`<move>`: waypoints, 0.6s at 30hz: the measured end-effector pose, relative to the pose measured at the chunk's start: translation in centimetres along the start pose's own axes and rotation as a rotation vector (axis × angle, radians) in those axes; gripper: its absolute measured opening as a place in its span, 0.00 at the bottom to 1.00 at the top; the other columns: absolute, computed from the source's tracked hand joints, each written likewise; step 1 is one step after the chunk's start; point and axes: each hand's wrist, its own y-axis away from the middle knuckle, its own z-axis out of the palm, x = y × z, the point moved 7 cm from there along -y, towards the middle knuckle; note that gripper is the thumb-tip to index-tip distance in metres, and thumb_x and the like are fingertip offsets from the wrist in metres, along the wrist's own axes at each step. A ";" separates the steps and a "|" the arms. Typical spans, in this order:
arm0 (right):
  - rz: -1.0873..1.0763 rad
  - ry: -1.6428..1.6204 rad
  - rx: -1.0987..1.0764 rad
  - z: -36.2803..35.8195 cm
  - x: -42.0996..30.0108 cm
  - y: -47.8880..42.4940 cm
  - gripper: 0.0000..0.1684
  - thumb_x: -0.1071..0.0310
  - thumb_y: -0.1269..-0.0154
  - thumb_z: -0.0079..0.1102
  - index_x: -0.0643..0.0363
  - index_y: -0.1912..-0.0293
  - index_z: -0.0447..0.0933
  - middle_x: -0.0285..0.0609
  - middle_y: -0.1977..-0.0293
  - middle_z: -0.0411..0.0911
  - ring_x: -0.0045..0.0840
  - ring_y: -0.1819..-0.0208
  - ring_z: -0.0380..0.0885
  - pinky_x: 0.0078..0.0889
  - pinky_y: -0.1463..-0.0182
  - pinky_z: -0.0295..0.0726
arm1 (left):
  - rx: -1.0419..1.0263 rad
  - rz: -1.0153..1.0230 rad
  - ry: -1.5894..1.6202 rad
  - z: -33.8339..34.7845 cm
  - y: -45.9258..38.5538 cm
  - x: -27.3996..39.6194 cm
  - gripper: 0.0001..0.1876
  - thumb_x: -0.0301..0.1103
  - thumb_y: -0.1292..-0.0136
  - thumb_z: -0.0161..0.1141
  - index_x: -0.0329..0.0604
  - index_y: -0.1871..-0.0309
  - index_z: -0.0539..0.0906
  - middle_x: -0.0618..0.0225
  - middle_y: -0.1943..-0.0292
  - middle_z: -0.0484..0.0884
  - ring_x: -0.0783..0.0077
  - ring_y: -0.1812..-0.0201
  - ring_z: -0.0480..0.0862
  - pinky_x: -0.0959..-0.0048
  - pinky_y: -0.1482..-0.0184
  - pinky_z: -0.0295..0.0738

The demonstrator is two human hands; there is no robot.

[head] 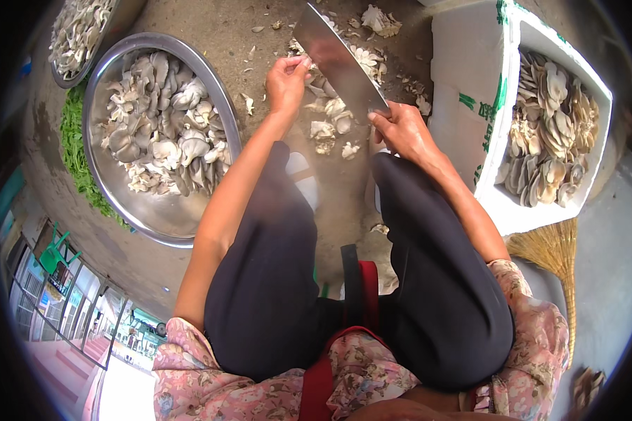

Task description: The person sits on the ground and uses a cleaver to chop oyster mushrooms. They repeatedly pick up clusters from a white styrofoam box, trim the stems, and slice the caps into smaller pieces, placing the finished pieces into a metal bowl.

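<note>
My right hand (406, 130) grips the handle of a broad-bladed cleaver (342, 60), its blade reaching up and left over the floor. Beside the blade's left edge is my left hand (287, 84), fingertips pinched together; whether something small is between them I cannot tell. Pale mushroom trimmings (324, 131) lie on the concrete below and behind the blade. To the left, a wide steel basin (158, 216) holds oyster mushrooms (163, 116) in a loose heap. At the right, a white foam box (466, 105) on its side or tilted holds more oyster mushroom clusters (547, 126).
Another metal basin of mushrooms (81, 31) stands at the upper left. Leafy greens (79, 158) lie beside the large basin's outer rim. A straw broom (563, 263) is below the foam box. A green plastic chair (55, 252) appears at the far left.
</note>
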 end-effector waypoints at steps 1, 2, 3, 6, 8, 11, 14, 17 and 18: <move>-0.008 0.029 0.015 0.2 -0.2 -0.3 0.14 0.63 0.29 0.56 0.66 0.56 0.79 0.42 0.79 0.79 0.23 0.80 0.73 0.33 0.72 0.72 | -0.010 -0.017 0.007 0.1 0.1 0.0 0.07 0.29 0.35 0.66 0.36 0.57 0.83 0.65 0.63 0.87 0.78 0.65 0.85 0.79 0.62 0.79; -0.016 0.058 0.029 0.6 -0.6 -0.8 0.14 0.64 0.29 0.56 0.66 0.57 0.79 0.46 0.79 0.79 0.30 0.77 0.76 0.38 0.68 0.74 | -0.019 -0.034 0.014 0.1 0.3 0.1 0.07 0.28 0.34 0.66 0.36 0.57 0.83 0.66 0.64 0.87 0.78 0.65 0.84 0.79 0.63 0.79; -0.024 0.087 0.043 1.0 -0.9 -1.4 0.14 0.64 0.30 0.56 0.67 0.58 0.79 0.50 0.79 0.80 0.37 0.75 0.80 0.44 0.64 0.76 | -0.056 -0.055 0.009 0.4 0.6 0.0 0.08 0.29 0.34 0.66 0.36 0.56 0.83 0.66 0.63 0.87 0.78 0.65 0.84 0.79 0.61 0.79; -0.103 0.153 0.124 2.0 -1.0 -4.6 0.14 0.63 0.32 0.57 0.67 0.58 0.79 0.57 0.76 0.80 0.50 0.69 0.81 0.49 0.60 0.76 | -0.192 -0.117 0.003 2.0 1.9 -0.2 0.10 0.29 0.32 0.64 0.35 0.52 0.81 0.66 0.61 0.86 0.78 0.64 0.82 0.79 0.58 0.78; -0.135 0.153 0.155 1.7 -1.2 -5.6 0.15 0.63 0.33 0.58 0.66 0.57 0.80 0.60 0.73 0.80 0.55 0.66 0.80 0.51 0.59 0.76 | -0.109 -0.079 0.006 1.3 2.7 0.1 0.10 0.28 0.31 0.62 0.36 0.50 0.80 0.67 0.62 0.84 0.78 0.63 0.82 0.79 0.57 0.79; -0.236 0.254 0.212 0.9 -3.1 -5.1 0.15 0.63 0.34 0.58 0.66 0.56 0.80 0.61 0.73 0.79 0.56 0.66 0.80 0.51 0.59 0.76 | -0.025 0.012 -0.191 -1.8 2.5 -0.6 0.18 0.27 0.33 0.62 0.40 0.41 0.77 0.62 0.49 0.76 0.76 0.60 0.81 0.78 0.55 0.80; -0.173 0.203 0.157 0.1 -1.9 -5.6 0.15 0.64 0.34 0.58 0.65 0.55 0.80 0.63 0.71 0.78 0.58 0.65 0.79 0.52 0.59 0.75 | -0.037 0.325 -0.536 -1.6 2.4 0.7 0.27 0.30 0.37 0.67 0.47 0.34 0.74 0.57 0.38 0.64 0.73 0.61 0.81 0.73 0.53 0.80; -0.187 0.237 0.180 -0.7 -1.4 -5.4 0.15 0.64 0.34 0.58 0.65 0.56 0.80 0.63 0.72 0.78 0.57 0.65 0.78 0.52 0.59 0.75 | -0.100 0.291 -0.409 1.5 2.2 1.8 0.30 0.30 0.43 0.69 0.48 0.35 0.74 0.57 0.40 0.67 0.70 0.64 0.79 0.70 0.55 0.79; -0.182 0.249 0.173 -0.7 -1.6 -5.2 0.15 0.63 0.34 0.58 0.65 0.56 0.80 0.63 0.72 0.78 0.57 0.65 0.78 0.52 0.59 0.75 | -0.088 0.271 -0.435 1.7 1.8 1.7 0.26 0.30 0.45 0.71 0.47 0.40 0.78 0.59 0.46 0.72 0.71 0.64 0.79 0.71 0.54 0.79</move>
